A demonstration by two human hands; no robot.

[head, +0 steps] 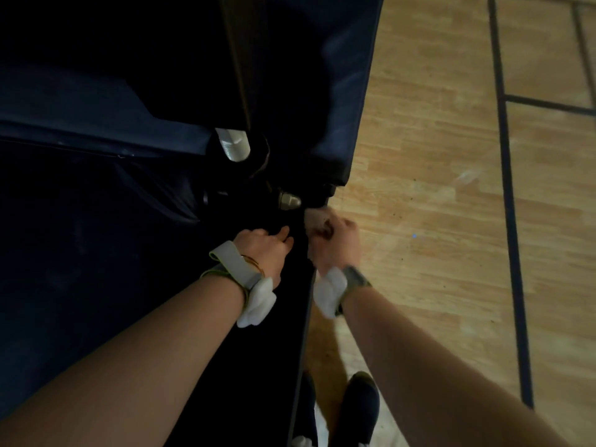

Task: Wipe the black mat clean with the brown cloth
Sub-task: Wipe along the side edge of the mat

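Right hand [335,243] fisted around a crumpled brown cloth [317,221], fingers curled tight on it, cloth bulging out past the knuckles at the very edge of the black mat [96,253]. Cloth pressed against the mat's rim just below a small metal cap nut [289,200], right where the dark surface meets the wooden floor [435,156]. Left hand [264,250] resting on the mat just beside the right, fingers bent and mostly hidden in shadow, thumb pointing toward the cloth; whether anything sits in that hand, impossible to tell. White padded bands on both wrists [258,301]. Black mat filling the left half of the view, a dark blue padded upright panel [342,91] rising behind it, a silver bracket [233,144] at the joint. Dark shoes [358,411] on the floor below the right forearm.
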